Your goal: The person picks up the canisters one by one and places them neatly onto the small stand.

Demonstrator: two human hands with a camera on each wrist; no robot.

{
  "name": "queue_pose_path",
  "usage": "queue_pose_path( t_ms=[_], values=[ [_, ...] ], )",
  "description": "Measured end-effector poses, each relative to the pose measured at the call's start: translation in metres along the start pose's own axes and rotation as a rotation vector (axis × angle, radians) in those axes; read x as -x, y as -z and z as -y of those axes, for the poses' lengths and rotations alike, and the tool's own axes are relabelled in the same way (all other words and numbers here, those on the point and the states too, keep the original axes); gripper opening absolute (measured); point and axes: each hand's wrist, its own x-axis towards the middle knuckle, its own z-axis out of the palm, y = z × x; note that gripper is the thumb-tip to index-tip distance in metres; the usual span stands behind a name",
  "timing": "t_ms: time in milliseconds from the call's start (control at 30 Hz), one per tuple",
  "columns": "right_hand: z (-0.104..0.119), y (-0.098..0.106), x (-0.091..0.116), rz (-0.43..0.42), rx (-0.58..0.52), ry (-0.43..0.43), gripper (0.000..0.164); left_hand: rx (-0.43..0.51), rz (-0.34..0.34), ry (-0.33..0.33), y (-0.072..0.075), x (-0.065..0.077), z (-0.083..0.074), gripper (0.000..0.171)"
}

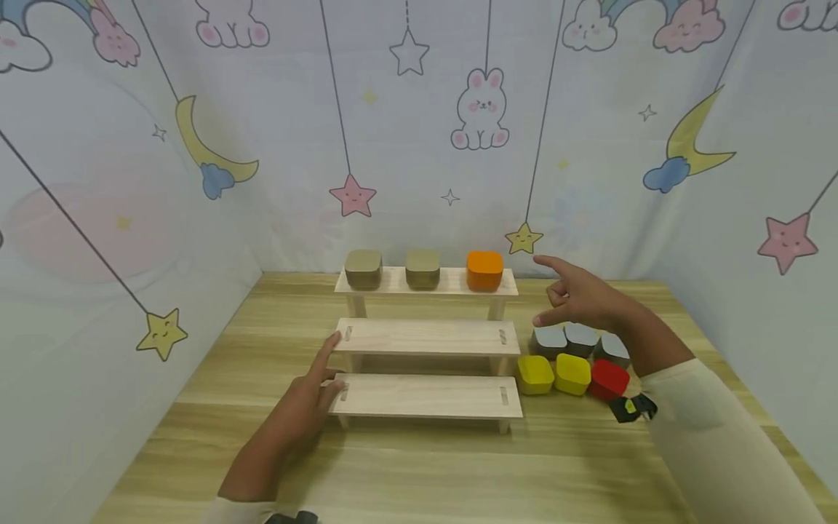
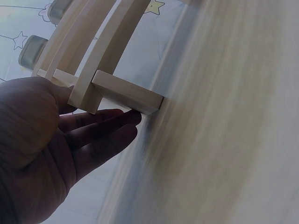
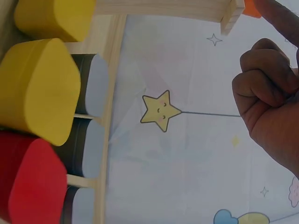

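A three-tier wooden stand (image 1: 428,397) has my left hand (image 1: 304,404) at its left end. The index finger touches the middle tier's edge and the thumb rests on the lowest tier; the other fingers (image 2: 100,154) stretch out beside the front leg. Along the top tier sit two khaki blocks (image 1: 364,269) (image 1: 423,269) and an orange block (image 1: 484,271), spaced apart. My right hand (image 1: 585,295) hovers right of the stand, holding nothing. Its index finger and thumb stick out, while the other fingers (image 3: 266,70) are curled.
Beside the stand's right end are two yellow blocks (image 1: 535,375) (image 1: 572,375) and a red block (image 1: 609,380). Behind them stand three dark blocks with pale grey tops (image 1: 548,338), under the right forearm. A patterned curtain (image 1: 419,160) encloses the wood-grain table (image 1: 419,473).
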Motion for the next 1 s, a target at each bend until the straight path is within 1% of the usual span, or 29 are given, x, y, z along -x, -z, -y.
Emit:
queue_pose_path(
  t_ms=[133,233,367,533,700,900,1000],
  values=[
    [-0.009,-0.003,0.013,-0.035,-0.029,0.031,0.119,0.002,-0.009,0.01,0.0,0.0,0.001,0.082],
    [-0.019,-0.006,0.026,-0.06,-0.048,0.046,0.117,0.007,-0.008,-0.002,-0.001,-0.001,0.002,0.081],
    [-0.038,-0.013,0.042,-0.087,-0.083,0.04,0.112,0.008,-0.005,-0.023,0.0,-0.001,0.0,0.081],
    [-0.06,-0.02,0.056,-0.115,-0.115,0.056,0.104,0.003,-0.003,-0.02,0.001,-0.002,-0.002,0.08],
    [-0.074,-0.027,0.069,-0.154,-0.131,0.06,0.097,0.01,0.003,-0.013,0.0,-0.003,-0.001,0.081],
    [-0.09,-0.038,0.083,-0.173,-0.142,0.088,0.081,0.0,-0.001,-0.001,-0.002,-0.002,0.001,0.081],
    [-0.095,-0.042,0.09,-0.18,-0.152,0.085,0.073,-0.006,-0.006,-0.006,-0.001,0.0,0.0,0.081]
  ],
)
